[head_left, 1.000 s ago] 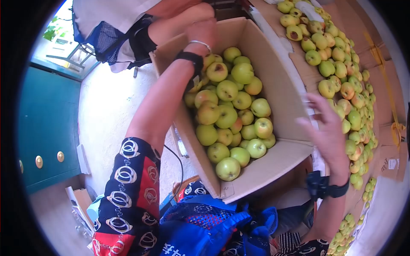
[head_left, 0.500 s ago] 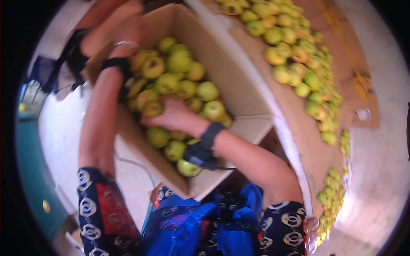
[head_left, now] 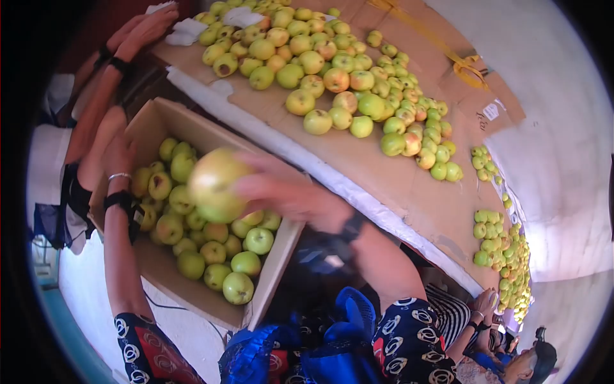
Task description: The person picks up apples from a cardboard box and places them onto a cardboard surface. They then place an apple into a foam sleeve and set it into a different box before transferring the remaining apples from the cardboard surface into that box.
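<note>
Above the open cardboard box [head_left: 192, 297], my right hand [head_left: 288, 192] grips a large yellow-green apple [head_left: 220, 182]; both are blurred by motion. Several green and yellow apples [head_left: 211, 253] lie inside the box, a few with brown spots. My left hand [head_left: 119, 153] is closed over the box's left rim, its fingers partly hidden. Dark straps circle both my wrists, and a bracelet shows on the left one.
On the right, a cardboard-covered table [head_left: 396, 185] with a white padded edge carries a big heap of apples [head_left: 339, 80]. Another person's hands [head_left: 144, 29] rest at its far left corner. More people [head_left: 524, 365] stand along the table at lower right.
My right hand has risen out of the box, now holding an apple. The view has turned, so the box appears lower and further left and more of the table shows.
</note>
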`<state>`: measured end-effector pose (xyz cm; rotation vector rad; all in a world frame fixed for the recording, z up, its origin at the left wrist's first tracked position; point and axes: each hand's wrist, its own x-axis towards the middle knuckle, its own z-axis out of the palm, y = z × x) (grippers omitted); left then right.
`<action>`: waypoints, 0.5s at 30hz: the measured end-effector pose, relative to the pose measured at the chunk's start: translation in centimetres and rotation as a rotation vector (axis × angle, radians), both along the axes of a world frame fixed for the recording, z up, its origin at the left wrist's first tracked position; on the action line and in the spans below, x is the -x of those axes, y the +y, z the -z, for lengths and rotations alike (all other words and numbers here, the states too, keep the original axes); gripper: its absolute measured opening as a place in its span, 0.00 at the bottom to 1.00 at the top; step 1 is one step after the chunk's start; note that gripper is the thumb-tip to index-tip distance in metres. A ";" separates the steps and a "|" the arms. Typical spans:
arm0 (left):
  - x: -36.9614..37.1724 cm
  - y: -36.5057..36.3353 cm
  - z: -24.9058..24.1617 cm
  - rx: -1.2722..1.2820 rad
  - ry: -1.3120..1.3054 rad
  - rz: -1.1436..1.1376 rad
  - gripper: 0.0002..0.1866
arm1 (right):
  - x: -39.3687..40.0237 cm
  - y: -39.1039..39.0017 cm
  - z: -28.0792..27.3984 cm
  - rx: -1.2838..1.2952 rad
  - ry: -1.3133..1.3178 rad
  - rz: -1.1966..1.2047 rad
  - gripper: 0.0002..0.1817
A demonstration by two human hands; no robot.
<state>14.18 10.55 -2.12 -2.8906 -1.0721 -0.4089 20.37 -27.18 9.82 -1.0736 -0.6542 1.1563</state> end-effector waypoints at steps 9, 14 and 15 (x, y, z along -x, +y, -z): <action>-0.4 -1.6 -0.9 0.001 0.029 -0.094 0.27 | -16.6 -26.1 0.4 0.577 -0.461 1.281 0.32; 0.2 -0.6 0.7 -0.063 -0.036 -0.037 0.25 | -25.5 -35.8 5.6 0.928 -1.759 0.780 0.42; 0.3 -0.6 0.6 -0.104 -0.032 -0.043 0.25 | -27.1 -36.2 6.0 0.886 -2.055 0.698 0.38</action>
